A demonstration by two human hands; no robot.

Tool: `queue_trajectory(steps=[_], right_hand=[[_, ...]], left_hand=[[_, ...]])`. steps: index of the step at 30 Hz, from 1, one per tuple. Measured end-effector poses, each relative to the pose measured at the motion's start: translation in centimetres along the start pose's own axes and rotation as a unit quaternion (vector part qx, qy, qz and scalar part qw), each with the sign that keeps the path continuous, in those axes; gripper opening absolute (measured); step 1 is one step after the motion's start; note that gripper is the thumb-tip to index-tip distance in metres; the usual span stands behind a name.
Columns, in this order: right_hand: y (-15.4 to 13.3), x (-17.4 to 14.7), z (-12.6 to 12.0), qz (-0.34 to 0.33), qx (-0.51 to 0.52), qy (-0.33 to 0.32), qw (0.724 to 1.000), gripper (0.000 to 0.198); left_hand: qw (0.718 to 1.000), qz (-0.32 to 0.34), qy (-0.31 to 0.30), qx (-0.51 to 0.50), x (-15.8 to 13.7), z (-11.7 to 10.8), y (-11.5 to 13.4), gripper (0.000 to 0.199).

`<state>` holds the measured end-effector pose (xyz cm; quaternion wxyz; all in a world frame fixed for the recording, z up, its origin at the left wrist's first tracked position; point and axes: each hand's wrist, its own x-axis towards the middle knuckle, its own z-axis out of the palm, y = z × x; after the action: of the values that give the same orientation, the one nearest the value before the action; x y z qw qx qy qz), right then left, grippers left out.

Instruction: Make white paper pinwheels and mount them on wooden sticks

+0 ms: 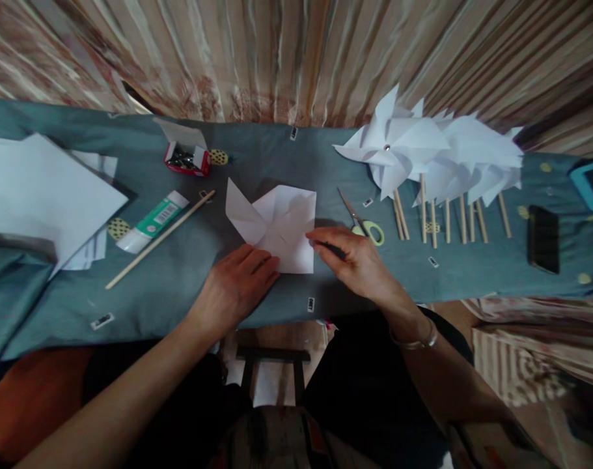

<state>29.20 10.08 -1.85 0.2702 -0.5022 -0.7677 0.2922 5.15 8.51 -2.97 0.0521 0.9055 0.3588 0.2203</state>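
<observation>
A white paper sheet, partly cut and folded like a pinwheel, lies on the cloth in front of me. One of its corners stands up at the upper left. My left hand rests on the lower left of the paper, fingers stretched out flat, holding nothing. With thumb and forefinger, my right hand pinches the paper's right edge. A pair of scissors with light green handles lies just beyond the right hand, partly hidden by it.
Finished paper pinwheels on wooden sticks lie at the back right, near a phone. Left are a red box of pins, a green-and-white tube, a wooden stick and stacked white paper. A curtain hangs behind.
</observation>
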Motion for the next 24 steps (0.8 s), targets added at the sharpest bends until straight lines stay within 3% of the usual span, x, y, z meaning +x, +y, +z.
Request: queue_trajectory(steps=[7,16,24], right_hand=[[0.50,0.24,0.02,-0.050,-0.010,-0.041,0.998,0.037],[0.59,0.53,-0.31,-0.030,0.027,-0.107,0.993,0.037],[0.08,0.54,-0.17,-0.022,0.111,-0.070,0.991,0.007]], left_hand=[[1.000,0.002,0.007,-0.011,-0.27,-0.11,-0.04,0.013],[1.000,0.003,0.019,-0.023,-0.31,-0.15,-0.16,0.016],[1.000,-0.002,0.005,-0.010,-0.34,-0.26,-0.03,0.016]])
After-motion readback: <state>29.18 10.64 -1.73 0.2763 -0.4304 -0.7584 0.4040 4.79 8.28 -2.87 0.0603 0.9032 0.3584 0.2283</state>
